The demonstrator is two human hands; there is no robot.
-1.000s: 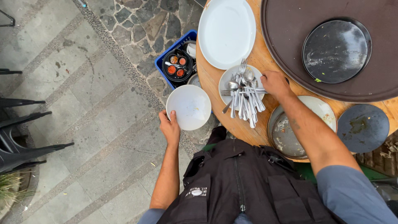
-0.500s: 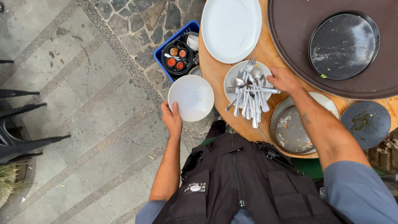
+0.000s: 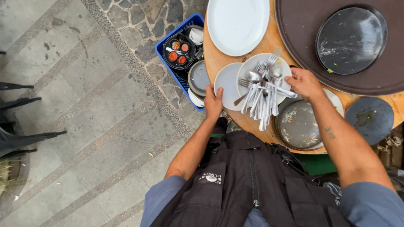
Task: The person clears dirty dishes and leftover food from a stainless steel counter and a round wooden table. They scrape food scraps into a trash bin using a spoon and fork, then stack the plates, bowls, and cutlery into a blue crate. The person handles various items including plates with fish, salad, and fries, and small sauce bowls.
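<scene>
My left hand (image 3: 213, 103) grips the near edge of a small white plate (image 3: 227, 84), which now lies on the round wooden table (image 3: 219, 59) and slips under another small white plate (image 3: 254, 67). That second plate carries a heap of spoons and forks (image 3: 263, 94). My right hand (image 3: 304, 83) holds the plate's right rim, fingers touching the cutlery handles. A large white plate (image 3: 237, 23) lies just beyond.
A blue crate (image 3: 191, 63) of dirty dishes and sauce bowls stands on the stone paving left of the table. A big brown tray (image 3: 378, 63) holds a dark round plate (image 3: 351, 38). A greasy metal plate (image 3: 299, 124) and a dark disc (image 3: 368, 120) lie near my right arm. Black chair legs (image 3: 25, 138) sit far left.
My left hand brought the small white plate from over the paving onto the table, against the cutlery plate. My right hand stayed at that plate's rim.
</scene>
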